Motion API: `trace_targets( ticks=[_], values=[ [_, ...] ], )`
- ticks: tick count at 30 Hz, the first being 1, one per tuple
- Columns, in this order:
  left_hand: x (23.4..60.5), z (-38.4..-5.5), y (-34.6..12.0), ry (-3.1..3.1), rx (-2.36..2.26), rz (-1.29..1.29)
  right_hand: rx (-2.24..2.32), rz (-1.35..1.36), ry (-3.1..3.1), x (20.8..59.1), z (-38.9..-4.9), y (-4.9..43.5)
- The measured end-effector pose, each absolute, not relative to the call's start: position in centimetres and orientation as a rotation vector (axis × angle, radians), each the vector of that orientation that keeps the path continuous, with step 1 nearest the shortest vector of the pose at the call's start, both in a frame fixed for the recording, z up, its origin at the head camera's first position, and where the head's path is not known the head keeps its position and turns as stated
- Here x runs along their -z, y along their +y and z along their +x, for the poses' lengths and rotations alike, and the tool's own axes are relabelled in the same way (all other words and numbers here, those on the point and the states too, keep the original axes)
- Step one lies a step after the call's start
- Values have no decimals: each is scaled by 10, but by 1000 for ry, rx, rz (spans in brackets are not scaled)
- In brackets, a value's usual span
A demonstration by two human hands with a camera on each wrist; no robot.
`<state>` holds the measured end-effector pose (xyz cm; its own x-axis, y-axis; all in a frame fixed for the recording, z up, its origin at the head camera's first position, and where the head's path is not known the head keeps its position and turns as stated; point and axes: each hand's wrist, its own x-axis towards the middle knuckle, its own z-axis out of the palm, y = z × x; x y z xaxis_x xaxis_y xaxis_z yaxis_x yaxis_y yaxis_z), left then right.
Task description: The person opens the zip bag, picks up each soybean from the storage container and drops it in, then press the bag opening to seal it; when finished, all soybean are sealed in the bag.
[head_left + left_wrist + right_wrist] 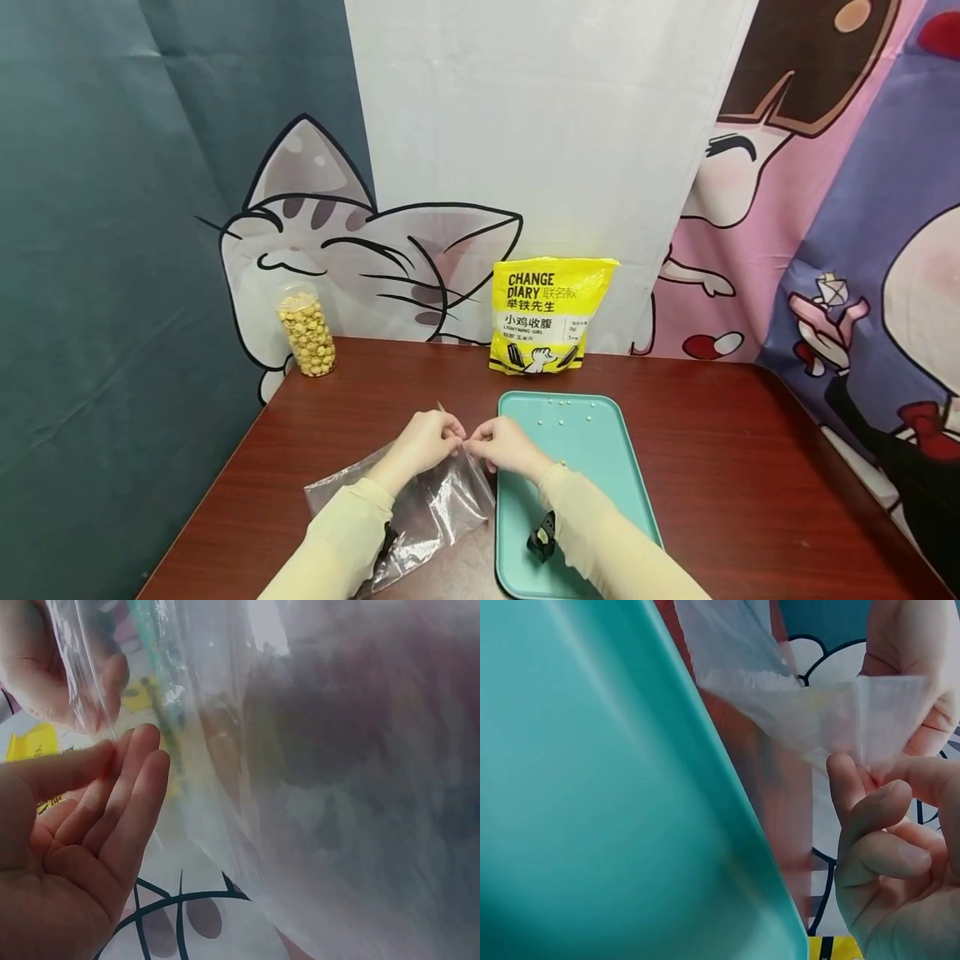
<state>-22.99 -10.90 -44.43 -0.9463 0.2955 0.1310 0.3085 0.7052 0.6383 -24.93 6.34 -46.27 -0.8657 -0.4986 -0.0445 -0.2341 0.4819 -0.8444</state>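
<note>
A clear plastic bag point(442, 508) hangs from both hands, its lower part over the table's front left. My left hand point(423, 442) pinches its upper edge between thumb and fingertips; in the left wrist view the bag point(337, 750) fills the right side, close to the lens. Right beside it, my right hand point(506, 447) pinches the same edge, the fingertips of both hands nearly meeting. In the right wrist view, the right hand point(900, 862) has thumb and index finger on a folded corner of the bag point(832, 720). The bag looks flat, with no contents visible.
A turquoise tray point(630, 475) lies under the right forearm, with several small pale pellets near its far end. Behind it stands a yellow snack pouch point(551, 317). A clear jar of popcorn-like pieces point(307, 333) stands at the back left. Printed cloth hangs behind the table point(720, 458).
</note>
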Motion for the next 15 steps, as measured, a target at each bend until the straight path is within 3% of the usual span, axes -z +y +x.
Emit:
trace_targets(
  ticks=[7, 15],
  values=[
    [444, -222, -105, -2843, 1100, -451, 1389, -620, 2421, 468, -243, 65],
    [445, -214, -101, -2720, 1318, -79, 1551, -569, 2381, 463, -237, 64]
  ],
)
